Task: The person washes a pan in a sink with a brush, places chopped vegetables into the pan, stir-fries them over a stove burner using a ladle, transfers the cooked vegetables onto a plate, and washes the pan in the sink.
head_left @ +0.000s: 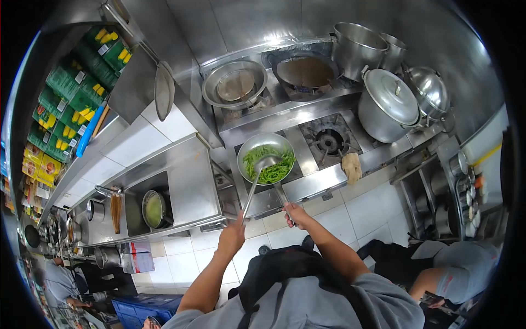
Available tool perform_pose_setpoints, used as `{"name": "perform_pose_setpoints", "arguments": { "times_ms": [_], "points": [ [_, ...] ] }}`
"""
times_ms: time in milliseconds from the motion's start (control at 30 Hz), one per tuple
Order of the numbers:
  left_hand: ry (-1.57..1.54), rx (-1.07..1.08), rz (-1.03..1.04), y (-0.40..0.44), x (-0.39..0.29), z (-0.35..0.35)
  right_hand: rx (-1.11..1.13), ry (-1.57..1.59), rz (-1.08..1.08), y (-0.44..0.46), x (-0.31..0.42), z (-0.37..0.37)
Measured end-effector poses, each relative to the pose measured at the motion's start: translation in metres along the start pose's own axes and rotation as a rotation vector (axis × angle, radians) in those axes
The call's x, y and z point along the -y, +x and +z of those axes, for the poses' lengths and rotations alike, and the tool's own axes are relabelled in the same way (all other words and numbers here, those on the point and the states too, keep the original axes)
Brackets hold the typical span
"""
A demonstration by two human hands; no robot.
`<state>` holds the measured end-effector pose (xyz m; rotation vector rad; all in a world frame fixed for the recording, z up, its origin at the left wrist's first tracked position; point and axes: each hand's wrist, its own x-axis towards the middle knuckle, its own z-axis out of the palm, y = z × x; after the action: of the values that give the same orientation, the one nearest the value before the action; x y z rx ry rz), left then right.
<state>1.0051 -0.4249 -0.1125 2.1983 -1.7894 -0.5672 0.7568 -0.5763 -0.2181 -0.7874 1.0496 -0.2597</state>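
A round metal pan (267,139) rests on the near left burner with chopped green vegetables (275,174) inside. My left hand (232,234) is closed around the long handle of a ladle (268,160), whose bowl lies on the greens. The pan's handle (281,193) points toward me, and my right hand (296,215) is wrapped around its end. Beside the pan, to the right, is a bare burner (329,142). A folded tan cloth (352,167) hangs over the stove's front edge.
Behind stand a wide metal bowl (234,77), a dark wok (304,71) holding brown liquid, and a large lidded pot (387,104). At left, a sink holds a pot (156,209). Co-workers (460,268) are at the lower right and lower left.
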Motion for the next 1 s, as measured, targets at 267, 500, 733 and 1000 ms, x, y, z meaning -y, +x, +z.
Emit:
{"name": "perform_pose_setpoints", "arguments": {
  "times_ms": [267,500,733,1000],
  "points": [
    [-0.027,-0.001,-0.038,0.021,0.013,0.013,0.001,0.005,0.013,-0.006,0.001,0.001],
    [0.054,-0.084,-0.127,0.05,0.007,-0.012,-0.006,-0.03,0.018,-0.001,-0.002,0.0],
    [0.255,0.067,-0.037,0.064,-0.022,0.002,-0.008,-0.032,0.015,-0.005,0.001,-0.001],
    [0.126,0.029,-0.161,0.02,0.033,-0.025,0.023,-0.015,0.055,-0.006,0.006,-0.017]
  ]
}}
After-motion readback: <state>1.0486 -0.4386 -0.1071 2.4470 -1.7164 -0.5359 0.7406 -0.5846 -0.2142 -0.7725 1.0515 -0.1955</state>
